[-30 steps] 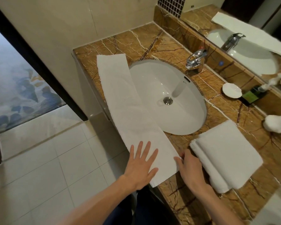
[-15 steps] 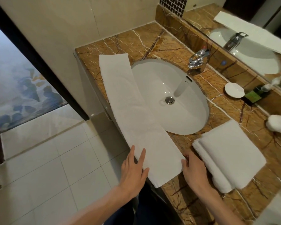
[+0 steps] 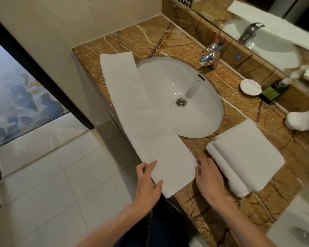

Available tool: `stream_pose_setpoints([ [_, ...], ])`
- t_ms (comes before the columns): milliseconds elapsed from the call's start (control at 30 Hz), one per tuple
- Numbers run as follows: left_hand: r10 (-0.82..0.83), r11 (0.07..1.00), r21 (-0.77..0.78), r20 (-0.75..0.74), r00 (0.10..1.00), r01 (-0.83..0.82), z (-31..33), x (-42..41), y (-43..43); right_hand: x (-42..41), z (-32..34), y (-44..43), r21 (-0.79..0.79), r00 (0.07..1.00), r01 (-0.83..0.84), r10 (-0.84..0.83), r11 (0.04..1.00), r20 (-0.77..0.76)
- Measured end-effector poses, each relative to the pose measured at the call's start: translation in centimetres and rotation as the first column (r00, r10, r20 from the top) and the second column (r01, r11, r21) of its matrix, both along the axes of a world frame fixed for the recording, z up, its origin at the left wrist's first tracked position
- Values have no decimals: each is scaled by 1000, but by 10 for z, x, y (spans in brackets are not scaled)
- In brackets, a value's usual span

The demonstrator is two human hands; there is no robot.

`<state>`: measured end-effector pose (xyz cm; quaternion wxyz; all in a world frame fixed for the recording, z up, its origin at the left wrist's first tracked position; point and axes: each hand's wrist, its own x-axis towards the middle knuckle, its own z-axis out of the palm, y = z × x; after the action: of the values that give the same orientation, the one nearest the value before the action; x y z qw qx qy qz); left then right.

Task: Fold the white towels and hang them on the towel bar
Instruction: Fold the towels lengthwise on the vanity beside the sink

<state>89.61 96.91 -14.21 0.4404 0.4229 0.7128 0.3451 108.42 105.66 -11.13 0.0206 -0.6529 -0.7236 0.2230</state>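
Brown marble counter (image 3: 185, 41); oval white sink (image 3: 168, 82), chrome faucet (image 3: 210, 53); white dish (image 3: 251, 87) beside green bottle (image 3: 272, 92); wall mirror (image 3: 275, 8).

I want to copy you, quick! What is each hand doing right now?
Left hand: fingers and thumb pinch the long towel at its near edge.
Right hand: touches the towel's near corner; whether it grips cannot be told.

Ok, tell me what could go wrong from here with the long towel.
1. The long towel overhangs the countertop edge at its near end; lifted unevenly by the left hand and right hand, it could slide to the tile floor.
2. Its middle overlaps the sink basin and could sag in.
3. The right hand is close to the folded towels and might nudge them.
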Motion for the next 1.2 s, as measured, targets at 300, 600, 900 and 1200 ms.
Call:
stream_pose_setpoints([
  [300,-135,989,43,-99,986,140,4,6,-6,0,2,-4,20,1000,-3,3,1000,27],
  [600,-269,958,-51,-511,816,283,-1,4,-8,-19,2,-1,168,924,-379,362,910,126],
  [900,-544,781,-304,-759,357,545,-12,-5,36,-14,-22,0,-41,822,-500,489,865,292],
  [1200,-595,737,-359,-746,298,572,-8,0,42,-14,-16,3,-13,831,-513,500,858,244],
])
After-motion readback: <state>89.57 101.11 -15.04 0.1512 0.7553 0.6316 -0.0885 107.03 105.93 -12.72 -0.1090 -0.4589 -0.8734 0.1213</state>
